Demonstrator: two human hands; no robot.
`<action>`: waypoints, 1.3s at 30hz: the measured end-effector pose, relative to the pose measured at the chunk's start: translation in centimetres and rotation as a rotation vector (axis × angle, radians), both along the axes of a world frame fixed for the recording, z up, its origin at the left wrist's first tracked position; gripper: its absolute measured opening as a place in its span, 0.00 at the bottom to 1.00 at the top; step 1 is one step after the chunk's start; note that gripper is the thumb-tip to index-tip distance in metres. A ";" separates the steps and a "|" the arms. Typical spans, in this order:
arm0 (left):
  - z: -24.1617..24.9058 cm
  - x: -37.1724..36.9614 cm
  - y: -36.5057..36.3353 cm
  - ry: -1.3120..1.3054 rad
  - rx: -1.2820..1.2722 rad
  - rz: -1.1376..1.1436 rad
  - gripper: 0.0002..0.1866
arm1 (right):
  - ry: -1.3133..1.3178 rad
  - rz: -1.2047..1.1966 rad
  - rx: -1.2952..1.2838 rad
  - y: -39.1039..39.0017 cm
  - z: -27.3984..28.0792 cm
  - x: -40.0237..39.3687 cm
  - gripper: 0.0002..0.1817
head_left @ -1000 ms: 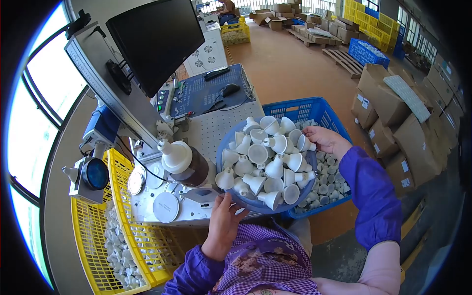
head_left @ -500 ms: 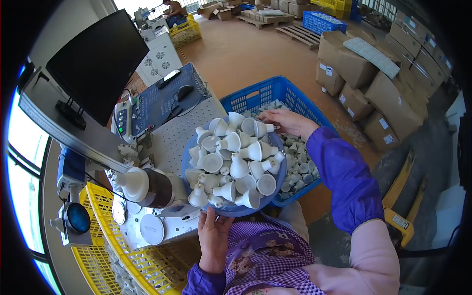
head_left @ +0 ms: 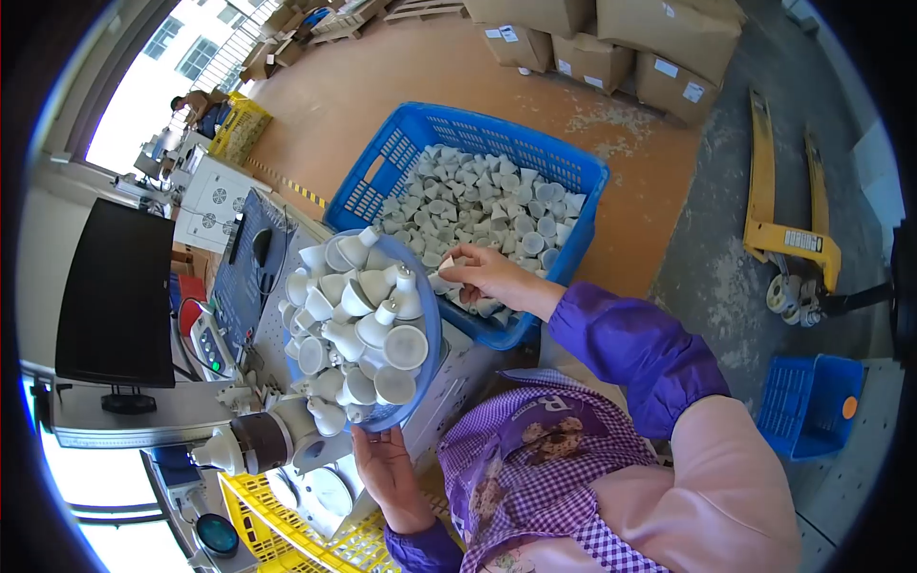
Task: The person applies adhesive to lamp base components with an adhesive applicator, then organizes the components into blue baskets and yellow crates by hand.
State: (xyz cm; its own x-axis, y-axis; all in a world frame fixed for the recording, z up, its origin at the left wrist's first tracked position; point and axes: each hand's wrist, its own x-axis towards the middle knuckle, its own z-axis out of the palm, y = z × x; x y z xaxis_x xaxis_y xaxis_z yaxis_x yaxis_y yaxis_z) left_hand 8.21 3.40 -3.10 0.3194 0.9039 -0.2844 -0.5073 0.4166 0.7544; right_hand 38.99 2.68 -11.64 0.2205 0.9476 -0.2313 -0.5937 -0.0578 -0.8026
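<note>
White lamp cups [head_left: 373, 329] are heaped in a round blue basin [head_left: 425, 277] over the work table. My left hand [head_left: 390, 473] is at the basin's near edge, palm up with the fingers apart; its fingertips meet the rim. To the right of the basin, my right hand [head_left: 487, 275] pinches a small white lamp cup [head_left: 446, 265] between thumb and fingers. It is above the near left part of a large blue crate [head_left: 564, 258], which holds many more white lamp cups [head_left: 478, 196].
A monitor [head_left: 119, 296] and a machine head [head_left: 258, 441] stand left. Yellow crates [head_left: 277, 520] lie below. Cartons [head_left: 583, 62] are at the back, a yellow pallet jack [head_left: 788, 234] and small blue crate [head_left: 812, 406] at right. Another person [head_left: 202, 107] sits far off.
The view has turned to the right, showing more of the blue crate. My right hand has left the basin's far edge and now holds a lamp cup over the crate.
</note>
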 end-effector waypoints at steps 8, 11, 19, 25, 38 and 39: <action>0.0 -0.1 0.4 0.012 0.008 0.051 0.12 | 0.254 -0.010 0.014 2.5 -2.3 0.1 0.12; -0.3 -0.2 0.6 0.012 0.025 0.050 0.12 | 0.137 -0.062 0.049 2.7 -1.5 -0.3 0.12; -0.7 -1.6 1.2 0.025 0.034 0.028 0.15 | 0.002 -0.113 0.074 2.2 -1.5 -0.4 0.14; -0.3 -0.7 0.8 0.050 0.048 0.081 0.13 | -0.070 -0.089 0.013 1.5 0.0 0.3 0.15; 0.4 -0.6 0.4 0.027 0.071 0.024 0.11 | -0.174 -0.014 0.218 0.7 -0.3 0.8 0.14; 0.6 -0.3 0.4 0.032 0.058 0.033 0.11 | -0.051 0.023 0.190 1.1 -0.6 0.9 0.13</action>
State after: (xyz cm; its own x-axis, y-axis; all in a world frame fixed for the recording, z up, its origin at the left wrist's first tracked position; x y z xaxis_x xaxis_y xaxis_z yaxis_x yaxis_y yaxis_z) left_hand 7.93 3.76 -2.48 0.2809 0.9291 -0.2408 -0.4948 0.3551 0.7931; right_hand 39.85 3.78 -12.27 0.2056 0.9779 -0.0373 -0.5525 0.0846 -0.8292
